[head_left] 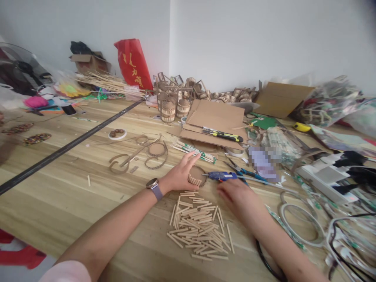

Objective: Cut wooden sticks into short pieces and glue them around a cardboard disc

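Observation:
My left hand (179,175), with a watch on its wrist, curves round the left side of a small round base (199,172). Its thumb presses at the near edge and its forefinger stretches past the far side. A row of short wooden sticks (194,181) stands along the base's near rim. In my right hand (235,192), slightly blurred, is a blue hot glue gun (221,176), its metal tip at the right rim of the base. The fingers round its handle are partly hidden. Just below both hands lies a loose pile of short wooden sticks (201,225).
Cardboard sheets (213,119) with utility knives (221,135) lie beyond my hands. Pliers (243,170), tape rolls (302,223) and a white power strip (326,182) are at the right. Small wooden buckets (168,111) stand at the back. A dark bar (73,145) crosses the left.

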Motion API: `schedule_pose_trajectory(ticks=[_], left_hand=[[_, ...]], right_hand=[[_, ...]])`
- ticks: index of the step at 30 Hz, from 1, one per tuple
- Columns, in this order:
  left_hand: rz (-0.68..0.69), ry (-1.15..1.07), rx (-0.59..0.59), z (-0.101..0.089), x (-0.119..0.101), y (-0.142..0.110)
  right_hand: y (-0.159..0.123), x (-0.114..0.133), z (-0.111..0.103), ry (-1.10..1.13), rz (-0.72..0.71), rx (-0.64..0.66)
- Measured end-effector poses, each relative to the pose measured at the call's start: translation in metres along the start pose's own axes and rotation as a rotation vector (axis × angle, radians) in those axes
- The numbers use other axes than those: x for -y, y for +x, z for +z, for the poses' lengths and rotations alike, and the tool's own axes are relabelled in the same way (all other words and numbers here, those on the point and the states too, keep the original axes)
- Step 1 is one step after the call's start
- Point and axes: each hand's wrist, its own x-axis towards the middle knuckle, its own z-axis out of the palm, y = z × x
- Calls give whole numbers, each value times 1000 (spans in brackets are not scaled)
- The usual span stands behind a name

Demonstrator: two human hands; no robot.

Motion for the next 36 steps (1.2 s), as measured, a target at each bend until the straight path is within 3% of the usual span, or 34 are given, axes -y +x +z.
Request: schedule_pose_trajectory(ticks=[3,8,14,20,23,26,30,36], left_hand=[[8,-19,-1,1,2,1],[26,-38,-2,1,4,1],[44,-28,-12,3,6,0],[39,-22,-14,2,5,0],[23,-18,-7,1,3,1],[20,-6,-6,0,1,2],[37,-11,-7,0,1,2],[45,-12,-14,0,1,2]], right_hand=[[5,25,10,5,-209,151],[17,41,23,-123,-233,203],[20,45,28,-88,-252,227],[20,45,15,138,-178,213],[21,34,1,323,-139,161],[24,18,-6,445,-12,74],[30,6,1,551,109,47],[35,14,12,589,146,61]])
